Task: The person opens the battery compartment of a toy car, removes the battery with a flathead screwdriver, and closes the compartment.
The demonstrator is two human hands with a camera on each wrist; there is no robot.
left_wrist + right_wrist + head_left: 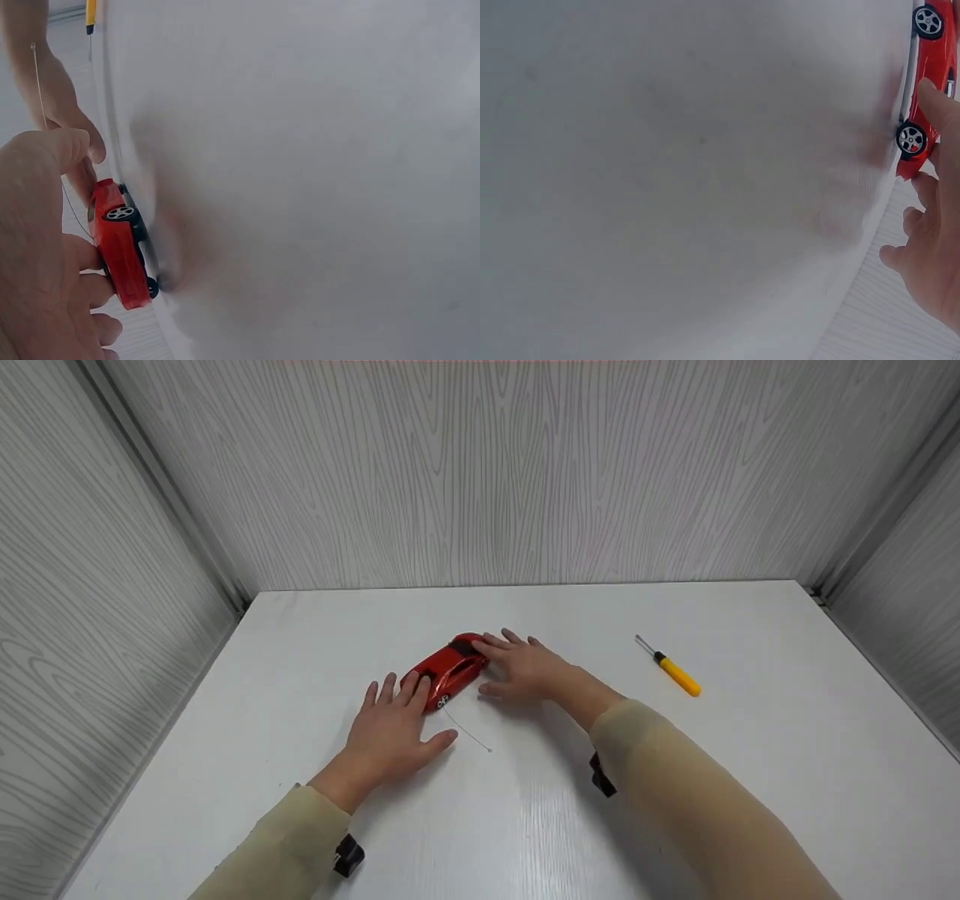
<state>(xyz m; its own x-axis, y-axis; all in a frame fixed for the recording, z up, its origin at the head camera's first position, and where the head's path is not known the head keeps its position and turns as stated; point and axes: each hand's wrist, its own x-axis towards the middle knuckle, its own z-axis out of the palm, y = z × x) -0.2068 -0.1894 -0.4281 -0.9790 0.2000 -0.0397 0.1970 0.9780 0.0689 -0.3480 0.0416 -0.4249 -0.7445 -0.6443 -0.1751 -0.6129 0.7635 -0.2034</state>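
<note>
A red toy car (450,669) lies at an angle in the middle of the white table (525,825). My left hand (397,720) lies flat with straight fingers, its fingertips on the car's near end. My right hand (517,667) reaches in from the right with its fingers stretched over the far end and its thumb beside the car. A thin wire (466,731) trails from the car toward me. The left wrist view shows the car (120,251) next to my left hand (37,247). In the right wrist view a fingertip of my right hand (934,255) touches the car (934,82) by a wheel.
A screwdriver (675,671) with a yellow handle lies on the table to the right of the car, apart from both hands. Grey wood-grain walls (480,472) close in the table at the back and on both sides.
</note>
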